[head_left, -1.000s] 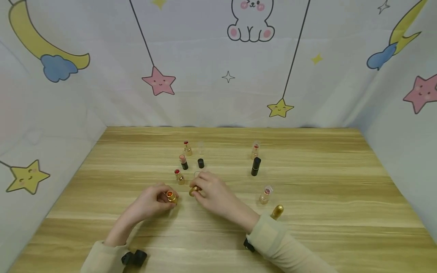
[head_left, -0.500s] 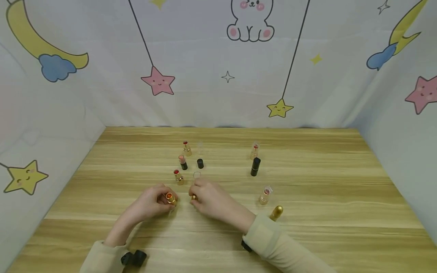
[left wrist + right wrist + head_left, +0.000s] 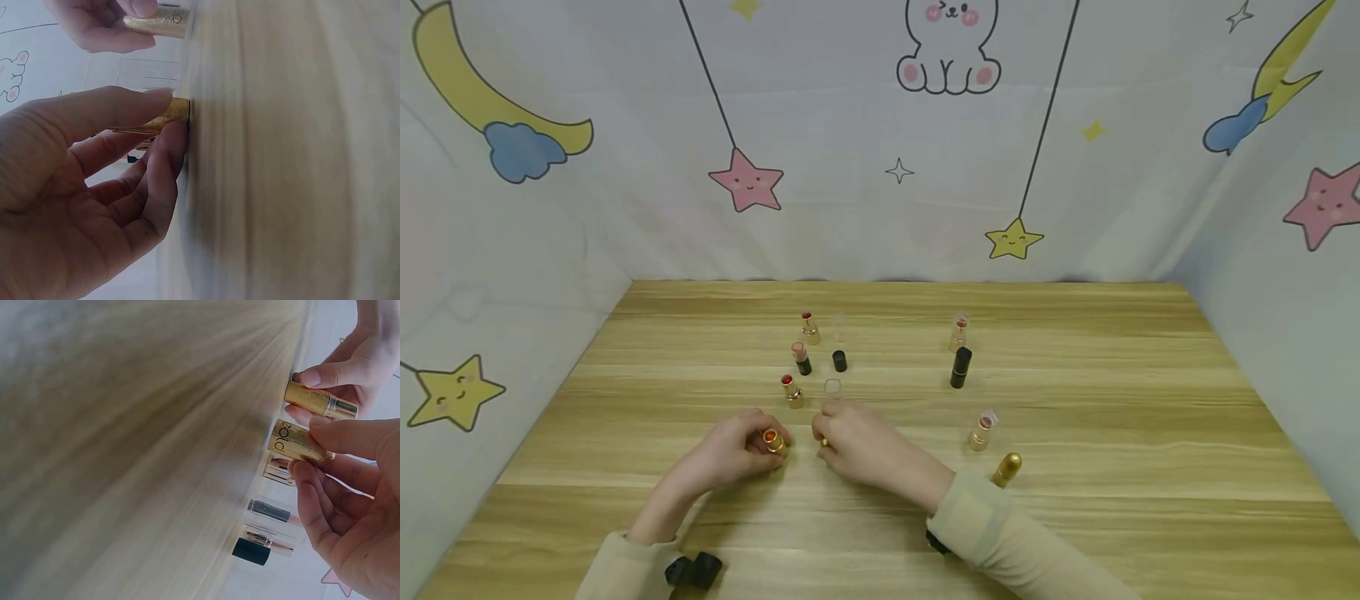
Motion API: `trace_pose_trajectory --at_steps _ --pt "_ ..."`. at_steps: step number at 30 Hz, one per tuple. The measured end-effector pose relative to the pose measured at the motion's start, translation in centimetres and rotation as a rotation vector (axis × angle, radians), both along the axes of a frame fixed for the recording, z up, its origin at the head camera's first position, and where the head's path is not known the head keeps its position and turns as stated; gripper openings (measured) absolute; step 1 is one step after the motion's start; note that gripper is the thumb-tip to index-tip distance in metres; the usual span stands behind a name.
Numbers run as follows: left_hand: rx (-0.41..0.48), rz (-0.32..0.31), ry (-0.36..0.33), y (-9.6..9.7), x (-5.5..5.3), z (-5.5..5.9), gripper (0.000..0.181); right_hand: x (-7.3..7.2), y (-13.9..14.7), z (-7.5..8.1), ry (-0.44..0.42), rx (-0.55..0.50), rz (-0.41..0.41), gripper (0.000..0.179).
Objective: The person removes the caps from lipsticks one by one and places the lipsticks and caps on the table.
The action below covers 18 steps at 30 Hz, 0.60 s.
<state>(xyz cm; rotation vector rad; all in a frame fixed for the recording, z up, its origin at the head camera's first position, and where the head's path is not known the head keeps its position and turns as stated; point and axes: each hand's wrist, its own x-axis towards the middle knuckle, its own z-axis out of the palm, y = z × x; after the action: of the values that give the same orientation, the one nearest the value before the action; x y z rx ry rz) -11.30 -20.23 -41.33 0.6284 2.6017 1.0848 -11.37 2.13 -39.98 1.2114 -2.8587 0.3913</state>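
In the head view, the tube (image 3: pixel 776 445), its orange-red stick showing, is held left of the middle of the tabletop (image 3: pixel 820 533) by the left hand (image 3: pixel 735 450), whose grip is clamped on its side. Just beside it, yet apart, the cap (image 3: pixel 824 443) is pinched by the right hand (image 3: pixel 865 447). Since a second ago, the cap has been turned from a tilt, with its ring-like rim showing, to an upright pose and brought a little lower, while the tube has hardly been moved. Behind, uncapped lipsticks (image 3: pixel 792 392) are lined up, with a black cap (image 3: pixel 839 361) and clear caps (image 3: pixel 832 387) standing beside them; capped lipsticks (image 3: pixel 961 368) are kept well apart on the right. From this pattern, the tube and cap are judged to be already parted, and the placing of the cap to be nearly finished. In the left wrist view, the tube is seen between thumb and fingers, its base at the tabletop. In the right wrist view, the lettered cap is seen clasped between thumb and fingers, its lower end at the tabletop or just above; which of the two cannot be told.
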Motion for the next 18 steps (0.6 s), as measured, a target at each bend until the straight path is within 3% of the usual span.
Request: trace_pose_trajectory --at_steps 18 --pt "-0.004 -0.001 -0.016 0.10 0.01 0.18 0.022 -0.10 -0.43 -0.12 -0.013 0.034 0.007 0.011"
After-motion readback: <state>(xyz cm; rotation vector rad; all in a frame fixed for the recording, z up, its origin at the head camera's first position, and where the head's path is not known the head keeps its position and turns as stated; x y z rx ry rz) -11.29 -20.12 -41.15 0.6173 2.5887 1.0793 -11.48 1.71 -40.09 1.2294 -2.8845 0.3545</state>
